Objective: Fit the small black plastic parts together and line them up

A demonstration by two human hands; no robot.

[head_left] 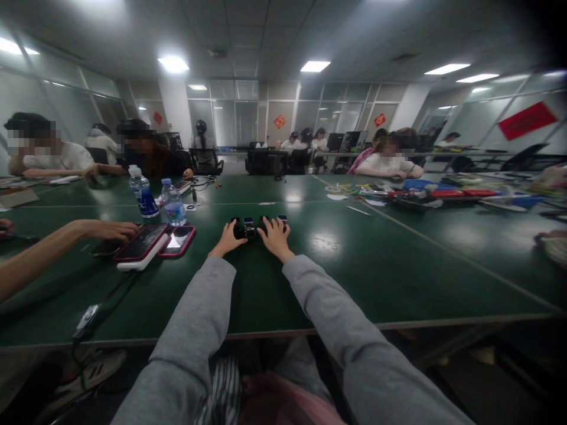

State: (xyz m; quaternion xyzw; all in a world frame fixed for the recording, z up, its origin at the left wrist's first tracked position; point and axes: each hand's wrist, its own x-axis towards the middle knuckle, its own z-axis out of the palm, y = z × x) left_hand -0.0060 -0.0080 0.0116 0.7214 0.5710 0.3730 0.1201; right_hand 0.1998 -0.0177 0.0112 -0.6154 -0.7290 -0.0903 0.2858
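Both arms, in grey sleeves, reach forward over the green table [319,283]. My left hand [227,240] curves its thumb and fingers around a small black object at the left of a short row. Beside it, between the hands, stands another small dark block [248,226] with a pale, shiny top. My right hand [276,241] has its fingers bent over a small black object [264,224]. At that hand's fingertips is a further dark block with a light top [282,218]. The fingers partly cover these pieces, and their exact kind is too small to make out.
To the left, another person's hand [113,231] rests on a dark phone beside a red-edged phone [140,242] on a white power bank and another phone [177,241]. Two bottles [144,195] [173,206] stand behind. Cables and tools [425,195] lie at right.
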